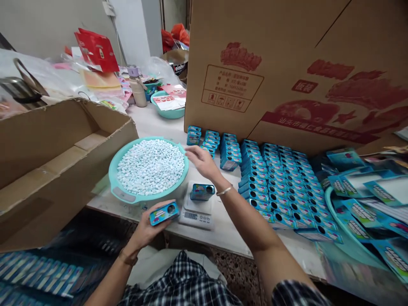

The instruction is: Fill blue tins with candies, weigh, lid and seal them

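My left hand (149, 228) grips a small blue tin (163, 213) with a round hole, held low near the table's front edge. My right hand (202, 161) hovers at the right rim of a teal basin (114, 183) heaped with small white candies (151, 166); its fingers point toward the pile and are drawn together, and I cannot make out anything in them. Between my hands a small white scale (196, 216) carries another blue tin (202, 191).
Several rows of blue tins (280, 183) cover the table to the right, before a big printed carton (287, 72). An open cardboard box (47, 161) stands at left. Blue packets fill a teal basin (338, 221) at far right. Clutter and a bowl (168, 111) lie behind.
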Demonstrator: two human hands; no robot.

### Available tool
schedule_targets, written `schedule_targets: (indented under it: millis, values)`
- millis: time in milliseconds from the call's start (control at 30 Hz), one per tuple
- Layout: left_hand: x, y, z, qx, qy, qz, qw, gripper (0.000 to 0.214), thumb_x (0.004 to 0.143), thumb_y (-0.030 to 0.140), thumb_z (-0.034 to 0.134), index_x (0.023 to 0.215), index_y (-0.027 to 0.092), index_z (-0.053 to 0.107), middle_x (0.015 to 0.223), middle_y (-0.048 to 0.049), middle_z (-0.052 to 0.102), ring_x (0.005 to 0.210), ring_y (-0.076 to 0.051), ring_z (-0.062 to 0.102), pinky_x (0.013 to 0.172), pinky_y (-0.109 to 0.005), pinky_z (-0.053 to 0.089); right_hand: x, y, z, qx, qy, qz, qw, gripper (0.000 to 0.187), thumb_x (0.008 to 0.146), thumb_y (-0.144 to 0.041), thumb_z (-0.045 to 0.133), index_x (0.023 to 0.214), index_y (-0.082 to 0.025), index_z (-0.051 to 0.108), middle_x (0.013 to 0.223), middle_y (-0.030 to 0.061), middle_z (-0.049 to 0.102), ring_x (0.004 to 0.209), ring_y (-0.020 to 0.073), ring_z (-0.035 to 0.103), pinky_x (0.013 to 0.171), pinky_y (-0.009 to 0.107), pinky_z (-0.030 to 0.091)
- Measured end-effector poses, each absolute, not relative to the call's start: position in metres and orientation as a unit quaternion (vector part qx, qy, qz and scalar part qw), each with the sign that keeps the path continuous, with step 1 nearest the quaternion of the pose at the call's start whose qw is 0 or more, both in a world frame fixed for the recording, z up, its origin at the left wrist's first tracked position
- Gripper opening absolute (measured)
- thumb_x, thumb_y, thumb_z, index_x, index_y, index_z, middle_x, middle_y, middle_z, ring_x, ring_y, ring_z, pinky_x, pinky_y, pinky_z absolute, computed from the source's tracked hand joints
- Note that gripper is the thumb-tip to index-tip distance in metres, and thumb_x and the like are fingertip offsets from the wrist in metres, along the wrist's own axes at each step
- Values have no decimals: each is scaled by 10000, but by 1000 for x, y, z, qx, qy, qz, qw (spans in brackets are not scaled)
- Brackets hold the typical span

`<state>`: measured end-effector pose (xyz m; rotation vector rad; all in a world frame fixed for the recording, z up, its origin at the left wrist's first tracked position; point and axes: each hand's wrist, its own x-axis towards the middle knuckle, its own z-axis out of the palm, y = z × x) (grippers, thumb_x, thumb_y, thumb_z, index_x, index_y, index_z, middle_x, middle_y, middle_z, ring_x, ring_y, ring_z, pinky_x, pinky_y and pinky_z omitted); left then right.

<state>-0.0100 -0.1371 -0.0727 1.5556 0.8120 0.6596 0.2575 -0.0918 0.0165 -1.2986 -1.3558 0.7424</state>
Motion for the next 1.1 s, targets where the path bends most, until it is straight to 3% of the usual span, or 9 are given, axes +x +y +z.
schedule_targets:
  millis: [100,233,367,533,633,700,800,933,1100]
  values:
    - [-34,-138,-96,633,432,340,545,530,690,351,797,1168,167,659,1167,-124,711,1053,-300,678,996,-465,507,225,-53,13,-524,-738,226,359,434,917,-462,536,1277,-223,573,1263,97,604,1154,266,525,1012,438,375]
    - [-34,-134,-122,617,465,357,525,512,674,377,801,1118,160,669,1074,-107,742,959,-286,706,922,-444,550,184,-14,-11,-479,-853,126,167,652,878,-597,550,1400,-216,458,1394,151,484,1259,336,397,1042,490,329]
    - [-16,-131,-128,615,452,360,537,404,713,373,770,1046,159,695,997,-83,755,901,-259,706,877,-397,561,157,1,-32,-463,-879,40,106,624,884,-666,462,1319,-220,501,1332,156,476,1163,340,416,927,467,407]
    - [-5,-130,-131,611,436,368,549,341,755,357,738,1032,165,691,990,-76,752,887,-242,698,869,-376,554,142,12,-33,-461,-883,33,83,347,1000,-461,346,1106,-207,557,1169,127,523,963,257,500,734,352,439]
    - [-7,-132,-134,602,453,370,544,409,743,385,748,1087,177,671,1044,-82,740,954,-260,691,917,-402,537,139,26,-26,-487,-863,83,112,286,1004,-395,379,978,-195,582,1043,94,574,849,220,540,710,328,423]
    - [-12,-135,-134,600,486,367,520,510,691,403,788,1131,183,652,1099,-91,722,1023,-285,671,964,-438,512,138,36,-21,-521,-819,155,182,297,992,-398,422,855,-189,582,919,68,594,815,209,556,713,317,418]
    - [-24,-144,-133,598,529,385,463,647,639,412,825,1207,187,611,1211,-112,671,1139,-314,616,1040,-482,456,140,47,-14,-570,-654,372,330,341,974,-435,460,760,-185,548,767,35,579,723,177,577,642,279,424]
    - [-42,-161,-125,598,515,440,429,619,761,382,743,1318,221,525,1323,-105,596,1202,-279,579,1069,-443,442,142,52,-8,-531,-322,629,468,323,980,-458,432,794,-198,487,670,-14,522,552,125,559,527,247,442]
    - [-47,-176,-109,614,497,472,390,479,832,348,677,1280,245,544,1282,-79,601,1162,-253,598,1027,-403,481,138,51,-7,-554,-285,581,524,208,970,-351,463,818,-212,494,702,-42,526,498,83,529,516,217,413]
